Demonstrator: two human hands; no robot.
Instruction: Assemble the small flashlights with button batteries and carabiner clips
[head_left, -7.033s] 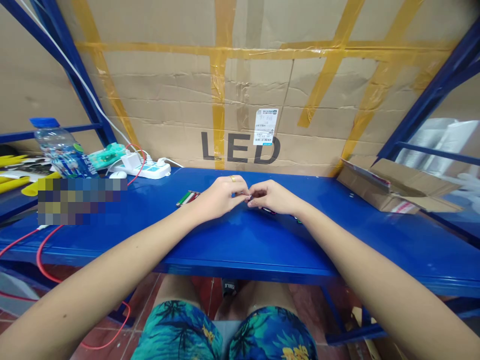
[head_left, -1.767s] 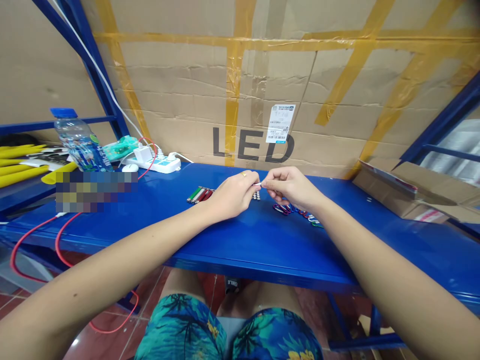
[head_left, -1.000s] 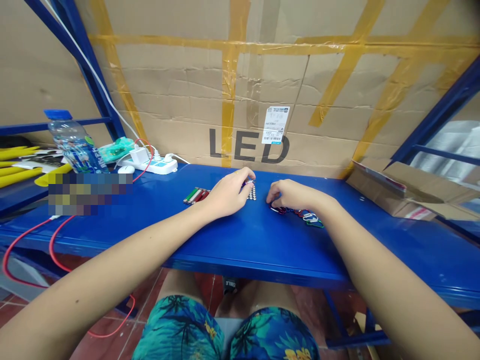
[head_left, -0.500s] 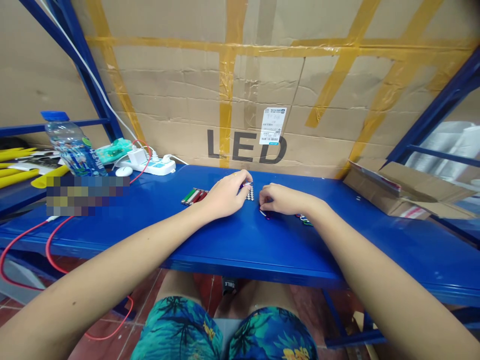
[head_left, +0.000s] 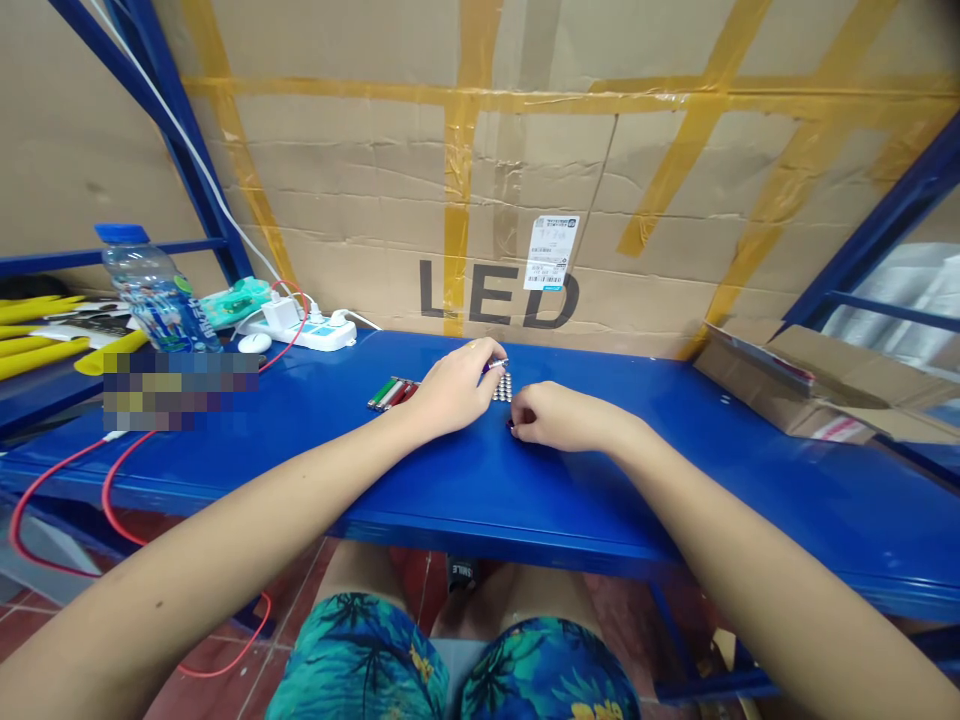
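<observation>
My left hand [head_left: 465, 385] is closed in a pinch on a small purple tube with a silvery end [head_left: 496, 366]. Right beside its fingertips sit several small silvery round pieces [head_left: 504, 388], set out in close rows on the blue table [head_left: 450, 480]. Just right of those rows, my right hand [head_left: 551, 415] pinches a small dark purple piece [head_left: 511, 427] low over the tabletop; most of it is hidden by the fingers. Several slim metallic tubes in green, silver and red [head_left: 391, 393] lie side by side left of my left hand, partly covered by its wrist.
A water bottle [head_left: 161, 295], a white power strip [head_left: 322, 332] and a red cable [head_left: 56, 460] are at the left. An opened cardboard box [head_left: 780, 390] stands at the right. A large carton marked LED [head_left: 375, 200] rises behind the table.
My right hand has shifted slightly left and nearer me, and the small dark piece beneath it is now pinched in its fingers. My left hand has stayed nearly in place.
</observation>
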